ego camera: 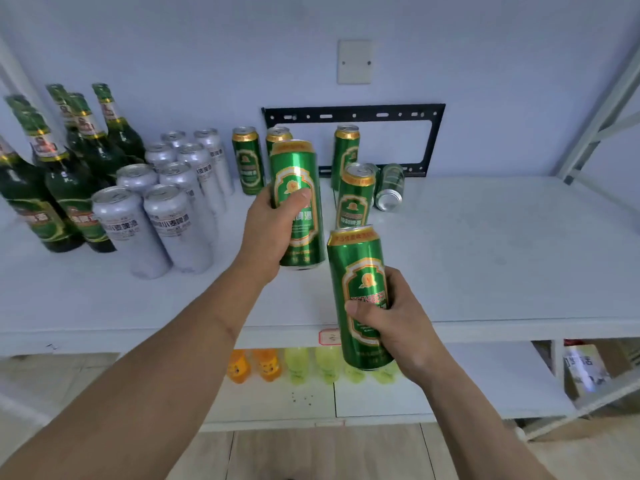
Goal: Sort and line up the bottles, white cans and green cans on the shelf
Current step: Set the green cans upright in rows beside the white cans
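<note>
My left hand [268, 233] grips a green can [299, 181] upright above the middle of the white shelf [485, 254]. My right hand [398, 320] holds a second green can [360, 271] nearer the shelf's front edge. Several green bottles [65, 188] stand in rows at the far left. Next to them several white cans [166, 202] stand in two rows. Further green cans stand at the back: one [246, 161] beside the white cans, one [346, 147] by the wall, one [355, 199] in front of it. Another green can [391, 187] lies on its side.
A black metal bracket [353, 116] leans on the wall behind the cans. The shelf's right half is bare up to the grey upright post [602, 109]. On the lower shelf stand orange bottles [252, 365] and yellow-green bottles [311, 365], with boxes [585, 368] at right.
</note>
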A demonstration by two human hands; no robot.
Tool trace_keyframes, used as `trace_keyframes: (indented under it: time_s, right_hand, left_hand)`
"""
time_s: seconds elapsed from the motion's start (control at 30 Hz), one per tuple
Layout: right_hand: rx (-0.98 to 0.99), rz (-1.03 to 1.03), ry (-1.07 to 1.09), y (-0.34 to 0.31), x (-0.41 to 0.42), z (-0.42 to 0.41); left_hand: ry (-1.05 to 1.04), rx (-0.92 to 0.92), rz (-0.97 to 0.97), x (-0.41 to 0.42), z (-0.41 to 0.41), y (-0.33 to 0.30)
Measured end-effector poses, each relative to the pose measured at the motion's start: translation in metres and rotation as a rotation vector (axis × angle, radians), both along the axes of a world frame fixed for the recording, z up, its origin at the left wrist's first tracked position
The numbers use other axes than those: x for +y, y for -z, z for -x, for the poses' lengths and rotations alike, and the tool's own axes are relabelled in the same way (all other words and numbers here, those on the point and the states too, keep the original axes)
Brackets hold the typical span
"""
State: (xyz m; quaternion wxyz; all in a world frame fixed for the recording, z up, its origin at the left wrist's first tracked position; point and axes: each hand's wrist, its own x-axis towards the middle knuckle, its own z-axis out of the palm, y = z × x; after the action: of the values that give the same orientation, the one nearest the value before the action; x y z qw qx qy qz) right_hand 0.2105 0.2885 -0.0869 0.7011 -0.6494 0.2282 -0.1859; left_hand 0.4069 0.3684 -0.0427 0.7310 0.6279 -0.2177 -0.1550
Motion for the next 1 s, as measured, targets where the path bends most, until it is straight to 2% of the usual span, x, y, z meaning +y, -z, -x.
trace_keyframes:
  time_s: [0.17,0.53,1.0]
  right_hand:
    - [0.036,0.052,-0.023,0.002,0.018,-0.059]
    - [-0.006,0.037,0.013,0.001,0.013,-0.159]
    - [0.022,0.052,0.047,0.017,-0.039,-0.21]
  left_hand:
    - [-0.105,0.016,-0.082,0.019,-0.061,0.0]
    - [-0.111,-0.111,-0.204,-0.022,-0.16,0.024]
    - [-0.268,-0.02,-0.137,-0.057,-0.215,0.058]
